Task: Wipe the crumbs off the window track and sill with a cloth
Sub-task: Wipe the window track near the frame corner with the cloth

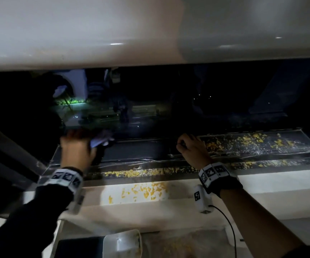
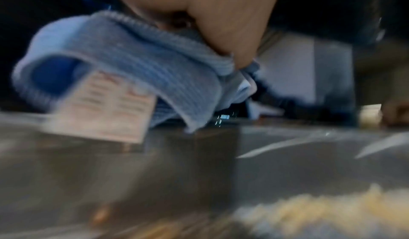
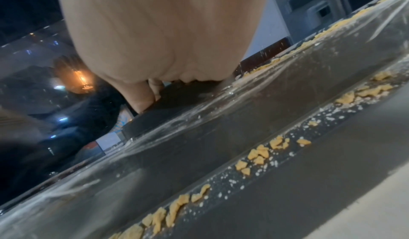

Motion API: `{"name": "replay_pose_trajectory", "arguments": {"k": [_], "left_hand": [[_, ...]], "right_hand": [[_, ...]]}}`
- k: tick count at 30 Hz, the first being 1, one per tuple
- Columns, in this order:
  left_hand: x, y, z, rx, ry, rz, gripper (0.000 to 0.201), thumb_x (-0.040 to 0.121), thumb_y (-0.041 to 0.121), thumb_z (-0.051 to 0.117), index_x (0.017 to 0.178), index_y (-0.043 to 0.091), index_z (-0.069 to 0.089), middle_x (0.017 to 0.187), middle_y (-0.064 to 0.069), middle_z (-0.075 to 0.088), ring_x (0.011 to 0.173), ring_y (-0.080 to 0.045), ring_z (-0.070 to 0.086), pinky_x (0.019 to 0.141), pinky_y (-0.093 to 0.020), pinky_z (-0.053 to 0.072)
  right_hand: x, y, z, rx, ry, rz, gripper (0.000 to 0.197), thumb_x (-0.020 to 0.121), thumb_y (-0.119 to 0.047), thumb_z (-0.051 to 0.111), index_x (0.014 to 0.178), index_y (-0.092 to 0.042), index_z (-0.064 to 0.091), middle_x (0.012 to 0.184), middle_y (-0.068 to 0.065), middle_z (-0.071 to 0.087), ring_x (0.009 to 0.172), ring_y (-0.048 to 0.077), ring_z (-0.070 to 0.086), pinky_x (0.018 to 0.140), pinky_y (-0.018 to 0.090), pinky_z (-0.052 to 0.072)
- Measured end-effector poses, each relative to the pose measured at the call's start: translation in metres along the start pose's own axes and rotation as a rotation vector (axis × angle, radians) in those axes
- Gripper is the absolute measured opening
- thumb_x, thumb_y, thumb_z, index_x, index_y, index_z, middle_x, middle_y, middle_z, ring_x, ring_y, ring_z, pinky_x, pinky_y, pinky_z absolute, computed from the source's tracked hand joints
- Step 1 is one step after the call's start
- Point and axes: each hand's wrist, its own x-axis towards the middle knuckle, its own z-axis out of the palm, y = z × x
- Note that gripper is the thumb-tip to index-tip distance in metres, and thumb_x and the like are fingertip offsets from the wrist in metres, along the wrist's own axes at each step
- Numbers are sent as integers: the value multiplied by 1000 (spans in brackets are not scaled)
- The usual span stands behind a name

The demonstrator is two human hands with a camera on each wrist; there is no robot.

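Left hand (image 1: 76, 146) grips a bunched blue cloth (image 2: 137, 64) at the track's (image 1: 137, 151) left end, paper tag dangling. Right hand (image 1: 191, 146) rests curled on the track mid-length; whether it holds anything, cannot tell. Yellow crumbs (image 1: 253, 140) lie toward the right end, along the front groove and on the white sill (image 1: 271, 183). Cloth looks soft, light, floppy: best wadded in the palm, fingertips pressing into the grooves.

Your sleeves: black sleeve (image 1: 29, 211) left.
Your wristbands: white, black-patterned marker band (image 1: 213, 173) each wrist.
Your cable: black cable (image 1: 228, 226), right camera.
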Motion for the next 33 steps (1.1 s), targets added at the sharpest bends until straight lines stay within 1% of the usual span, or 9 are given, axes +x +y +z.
{"name": "replay_pose_trajectory", "arguments": {"k": [2,4,9,16,20,25,28,30,33], "left_hand": [[-13,-28,8,155,-80,-73,28,60,17,67,86,6,66,89,-21,61,79,-38,52,64,-41,37],[-26,-33,29,51,-111,-77,23,65,15,59,83,1,63,83,-25,59,75,-42,54,66,-45,43],[-16,3,37,-96,-208,-193,28,58,-1,74,84,1,64,75,-26,61,66,-45,59,57,-41,48],[-10,114,50,-327,-210,85,41,64,5,66,105,12,63,90,-12,62,80,-34,59,70,-33,46],[-8,95,40,-310,-289,218,47,67,8,64,114,14,62,95,-11,62,87,-30,58,77,-33,44],[-22,-7,-1,-53,-111,-132,20,66,-3,64,85,1,68,74,-27,61,66,-43,59,60,-43,50],[-32,-55,-4,94,-164,-313,25,59,-4,74,80,-7,62,74,-33,56,66,-48,56,59,-49,48],[-38,-55,9,103,-247,-342,31,59,0,76,86,-3,61,78,-31,57,67,-48,57,60,-48,47],[-34,-19,26,6,-182,-384,26,64,3,71,88,0,61,83,-27,60,74,-46,58,63,-46,47]], "right_hand": [[1,-1,2,-3,7,3,25,81,-40,48,94,-21,57,104,1,58,102,27,50,84,37,32],[1,0,3,-2,6,2,26,80,-42,46,94,-22,56,103,0,58,102,26,50,85,37,32],[1,-1,3,-13,5,11,29,80,-42,44,94,-20,57,104,3,58,102,28,50,85,38,32],[-1,-4,0,0,-11,6,9,91,-28,56,94,-20,55,103,3,55,103,28,47,85,38,29],[-1,-3,-3,14,-25,-12,8,92,-28,56,95,-20,55,106,2,55,105,27,47,84,36,28],[-2,-1,0,-6,2,-15,21,87,-38,50,96,-20,56,106,4,58,103,28,49,82,35,28],[0,-1,3,-29,23,-9,14,89,-33,55,95,-20,56,105,5,58,102,30,50,83,37,30],[1,0,5,-38,35,-13,13,89,-31,56,95,-20,56,105,5,58,102,31,50,82,37,29],[2,1,7,-43,42,-14,15,88,-34,53,95,-20,56,103,5,58,100,31,50,82,37,29]]}}
